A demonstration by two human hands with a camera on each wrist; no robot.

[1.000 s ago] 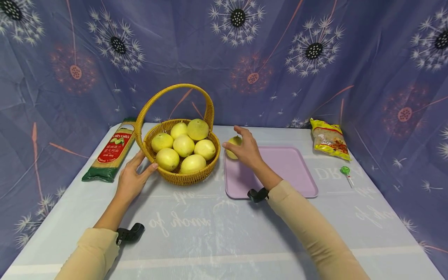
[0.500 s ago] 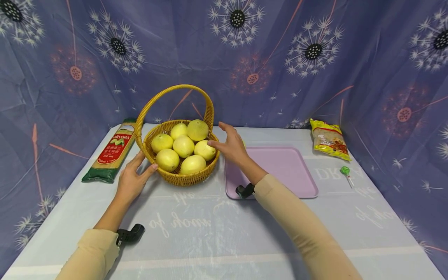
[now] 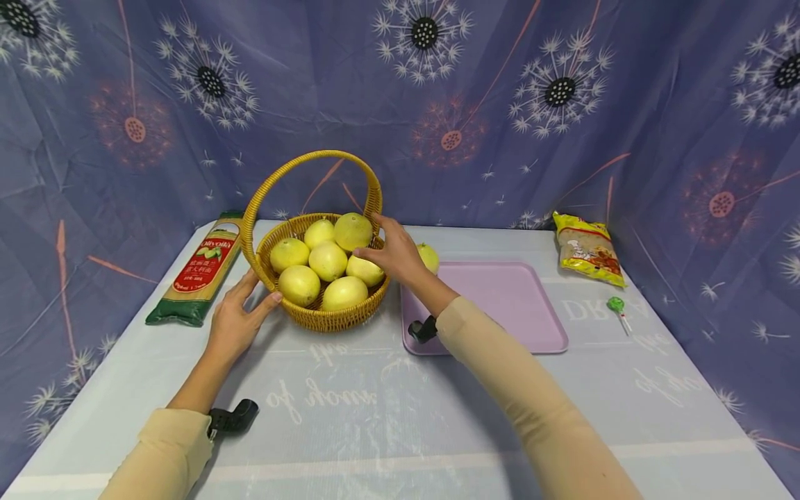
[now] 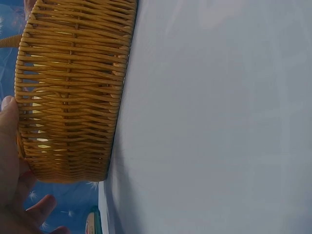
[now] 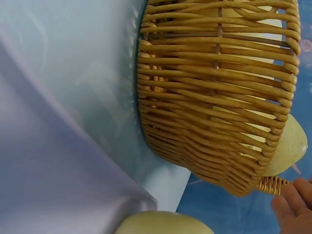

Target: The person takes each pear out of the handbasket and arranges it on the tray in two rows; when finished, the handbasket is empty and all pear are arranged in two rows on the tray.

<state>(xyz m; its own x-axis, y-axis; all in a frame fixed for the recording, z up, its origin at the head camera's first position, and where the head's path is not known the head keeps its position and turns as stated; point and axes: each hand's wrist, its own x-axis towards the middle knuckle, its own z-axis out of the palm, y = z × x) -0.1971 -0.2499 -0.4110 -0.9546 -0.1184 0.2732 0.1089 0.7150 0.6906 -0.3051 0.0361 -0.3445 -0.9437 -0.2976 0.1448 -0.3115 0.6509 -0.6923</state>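
A wicker basket (image 3: pixel 325 321) with a tall arched handle stands upright on the table, holding several yellow-green, grapefruit-like fruits (image 3: pixel 328 260). At its left side my left hand (image 3: pixel 236 321) rests thumb and forefinger against the outer wall and rim; in the left wrist view the thumb touches the rim and the other fingers spread loosely. My right hand (image 3: pixel 400 255) reaches over the basket's right rim, fingers and thumb apart, beside the rightmost fruit (image 3: pixel 369 272), which it partly hides. One similar fruit (image 3: pixel 428 258) sits on the lilac tray (image 3: pixel 500 305), partly behind the right hand.
A green-and-red spaghetti pack (image 3: pixel 203 267) lies left of the basket. To the far right lie a yellow snack bag (image 3: pixel 587 250) and a green lollipop (image 3: pixel 617 305). A patterned purple-blue cloth (image 3: pixel 350 69) hangs behind the table.
My right hand has let go of the fruit at the tray's left back corner and moved left, over the basket's right rim. The left hand and basket have stayed put.
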